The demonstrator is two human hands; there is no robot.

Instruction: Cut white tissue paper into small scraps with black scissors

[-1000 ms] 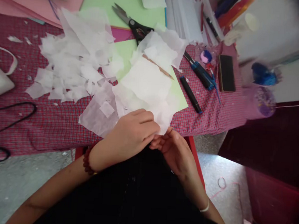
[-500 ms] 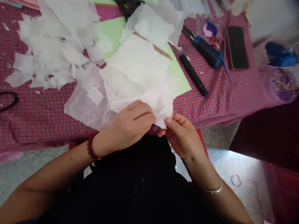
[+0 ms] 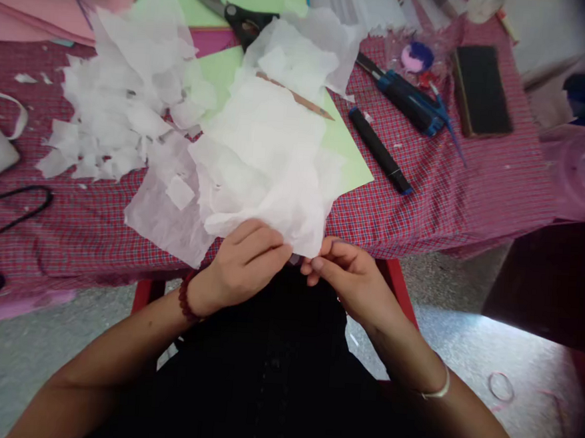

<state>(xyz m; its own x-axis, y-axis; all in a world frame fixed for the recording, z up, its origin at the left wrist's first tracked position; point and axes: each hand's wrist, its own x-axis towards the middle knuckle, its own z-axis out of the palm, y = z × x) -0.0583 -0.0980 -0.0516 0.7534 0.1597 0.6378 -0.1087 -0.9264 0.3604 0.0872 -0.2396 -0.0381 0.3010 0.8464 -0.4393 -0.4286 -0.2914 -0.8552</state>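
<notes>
At the table's near edge, my left hand (image 3: 250,263) has its fingers curled closed on the near edge of a thin white tissue paper sheet (image 3: 293,209). My right hand (image 3: 351,273) pinches the sheet's near right corner between thumb and fingers. Behind the held sheet lies more white paper (image 3: 273,127), with a pencil (image 3: 305,103) resting across it. Light green paper (image 3: 351,160) shows underneath. Left of my hands, another translucent sheet (image 3: 165,217) carries a small white paper square (image 3: 180,192).
Torn white paper pieces (image 3: 109,113) are heaped at left. Scissors (image 3: 236,18) lie at the back. A black marker (image 3: 380,150), a blue-black tool (image 3: 405,103) and a dark phone-like slab (image 3: 483,91) are on the checked tablecloth (image 3: 413,207). A black cord (image 3: 13,203) lies far left.
The view has shifted, showing more of the table's left side. Both hands still hold the tissue paper; its held edge sits slightly lower and flatter, and my right fingers have moved a little toward its corner.
</notes>
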